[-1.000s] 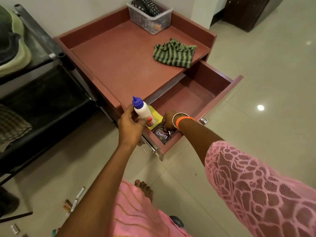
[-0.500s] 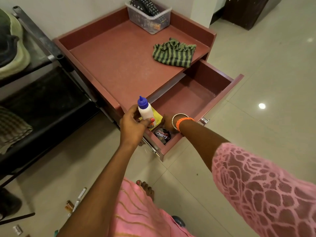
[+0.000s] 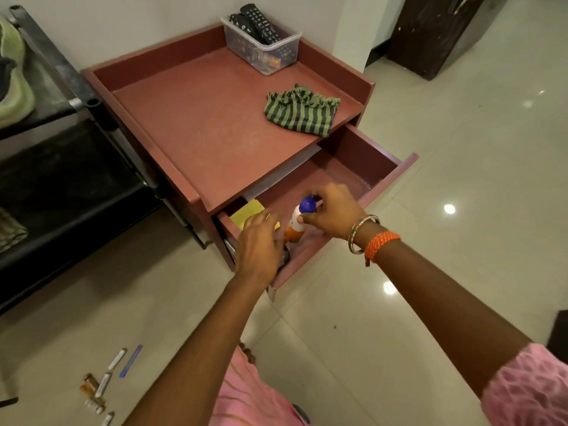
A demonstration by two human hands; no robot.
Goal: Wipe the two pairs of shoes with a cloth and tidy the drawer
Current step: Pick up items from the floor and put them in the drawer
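Drawer (image 3: 378, 167) pulled open under the red counter (image 3: 215, 124). Bottle w/ blue cap (image 3: 299, 218) has passed from left hand to right since a sec ago: right hand (image 3: 333, 212) now pinches it near the cap, standing it upright in drawer's front part. Left hand (image 3: 259, 244) let go, fingers spread loosely over the front corner, covering the tin; yellow pad (image 3: 249, 210) just beside. Striped cloth (image 3: 302, 110) lies on counter, unused. Means tidying step underway; several small items (image 3: 101, 385) on floor prob. left to put away.
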